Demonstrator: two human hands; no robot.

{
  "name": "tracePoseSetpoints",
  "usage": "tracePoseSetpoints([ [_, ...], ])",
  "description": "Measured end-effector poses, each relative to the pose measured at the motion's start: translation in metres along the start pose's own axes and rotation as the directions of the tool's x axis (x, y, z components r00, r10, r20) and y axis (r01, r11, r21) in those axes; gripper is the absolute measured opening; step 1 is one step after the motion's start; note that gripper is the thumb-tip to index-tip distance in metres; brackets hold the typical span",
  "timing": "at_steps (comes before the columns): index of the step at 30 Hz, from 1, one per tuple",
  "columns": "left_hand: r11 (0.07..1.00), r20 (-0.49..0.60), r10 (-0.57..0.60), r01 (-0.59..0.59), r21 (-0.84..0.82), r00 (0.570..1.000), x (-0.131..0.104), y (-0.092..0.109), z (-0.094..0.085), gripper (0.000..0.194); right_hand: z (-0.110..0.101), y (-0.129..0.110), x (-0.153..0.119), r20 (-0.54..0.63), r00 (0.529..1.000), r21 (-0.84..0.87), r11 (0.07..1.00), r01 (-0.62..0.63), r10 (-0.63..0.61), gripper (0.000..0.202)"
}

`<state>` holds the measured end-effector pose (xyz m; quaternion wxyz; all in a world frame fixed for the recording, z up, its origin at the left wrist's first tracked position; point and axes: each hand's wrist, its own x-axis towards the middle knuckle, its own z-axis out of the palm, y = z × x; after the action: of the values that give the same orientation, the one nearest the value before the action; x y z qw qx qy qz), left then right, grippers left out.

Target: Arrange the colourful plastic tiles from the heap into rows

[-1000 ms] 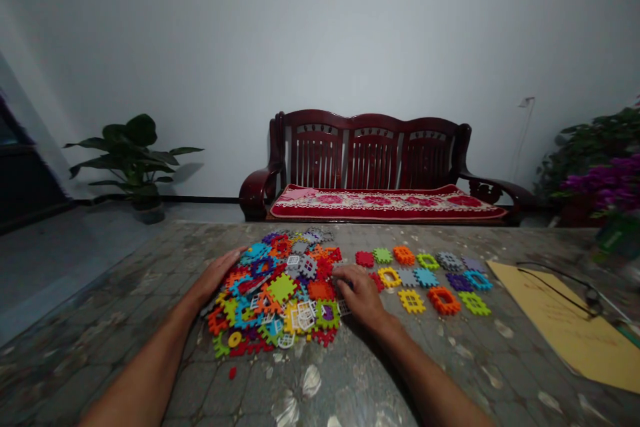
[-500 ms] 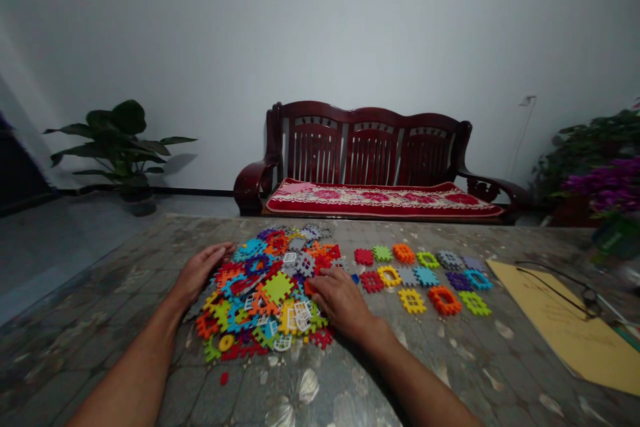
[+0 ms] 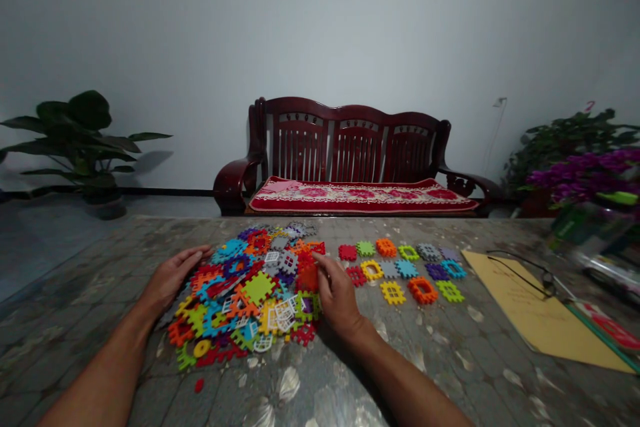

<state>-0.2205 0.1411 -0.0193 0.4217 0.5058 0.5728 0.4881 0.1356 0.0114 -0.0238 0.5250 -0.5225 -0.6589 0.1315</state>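
Observation:
A heap of colourful plastic interlocking tiles [image 3: 259,287] with toothed edges lies on the table between my hands. My left hand [image 3: 171,278] rests along the left side of the heap, fingers stretched out and nothing in them. At the heap's right edge, my right hand [image 3: 341,295] is closed on an orange tile [image 3: 308,277], which looks slightly blurred and is partly covered by the fingers. White window-frame pieces [image 3: 285,315] lie on the near part of the heap. Right of my right hand, separate tiles sit in rough rows, among them a yellow window tile [image 3: 393,292] and an orange open-centred tile [image 3: 423,290].
A small red piece [image 3: 199,385] lies near the table's front. On the right are a yellow envelope [image 3: 530,320] with glasses [image 3: 549,281] on it, and a clear container [image 3: 595,230]. Behind the table stands a wooden bench [image 3: 235,183]; a potted plant [image 3: 90,140] stands left.
The view has turned slightly right, so things appear further left. My right hand has turned more upright, with the orange tile now raised at its fingers. My left hand stays beside the heap.

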Motion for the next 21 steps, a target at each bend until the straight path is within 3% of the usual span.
tracePoseSetpoints([
  [3,1.0,-0.001,-0.012,0.012,-0.003,1.0,-0.001,0.001,0.0,0.072,-0.004,0.005,0.002,-0.023,0.976,0.204,0.957,-0.206,0.215,0.05],
  [8,1.0,-0.021,0.001,-0.001,-0.004,1.0,-0.001,0.0,0.0,0.069,-0.013,0.013,0.004,0.134,0.857,0.479,0.725,-0.495,0.497,0.05],
  [10,1.0,-0.029,0.007,-0.008,-0.01,1.0,-0.001,-0.001,0.0,0.066,-0.014,0.014,0.004,0.156,0.834,0.525,0.67,-0.525,0.53,0.05],
  [14,0.999,-0.038,0.02,-0.021,-0.026,0.999,-0.001,-0.002,-0.001,0.064,-0.014,0.012,0.003,0.21,0.818,0.52,0.647,-0.557,0.535,0.059],
  [21,0.999,-0.032,0.029,-0.03,-0.03,0.999,0.001,-0.007,-0.002,0.062,-0.016,0.016,-0.004,0.231,0.836,0.438,0.714,-0.547,0.498,0.072],
])
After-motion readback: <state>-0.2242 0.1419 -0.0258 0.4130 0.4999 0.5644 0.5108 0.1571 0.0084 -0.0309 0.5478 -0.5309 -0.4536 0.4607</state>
